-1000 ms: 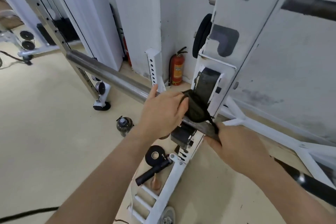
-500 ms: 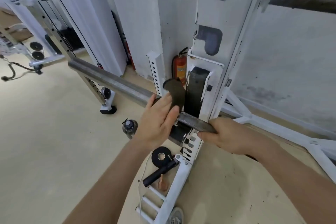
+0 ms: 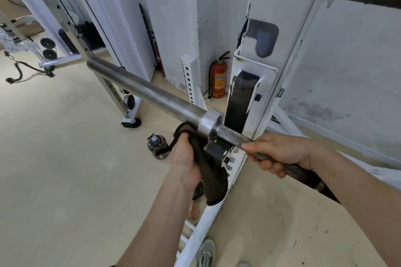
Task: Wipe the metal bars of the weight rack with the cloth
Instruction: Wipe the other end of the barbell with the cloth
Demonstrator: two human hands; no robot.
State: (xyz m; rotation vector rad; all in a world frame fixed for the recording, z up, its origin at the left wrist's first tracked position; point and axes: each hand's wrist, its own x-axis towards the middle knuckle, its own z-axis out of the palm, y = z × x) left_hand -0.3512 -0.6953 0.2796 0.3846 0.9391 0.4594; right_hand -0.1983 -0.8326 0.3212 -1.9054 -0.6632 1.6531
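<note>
Head view | between wipes, I judge | left hand (image 3: 186, 158) fingers clamped on dark crumpled cloth (image 3: 211, 182) just under long steel barbell (image 3: 147, 91) | right hand (image 3: 282, 151) fingers wrapped round its knurled shaft (image 3: 234, 136) | next: raise cloth onto bar, slide outward

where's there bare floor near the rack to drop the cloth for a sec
Widest bare floor lies left of the water bottle, below the barbell. A scuffed bare patch sits right of the white base rail, under the right hand. Crowded: around the left hand and cloth by that rail, and the corner around the fire extinguisher.
</note>
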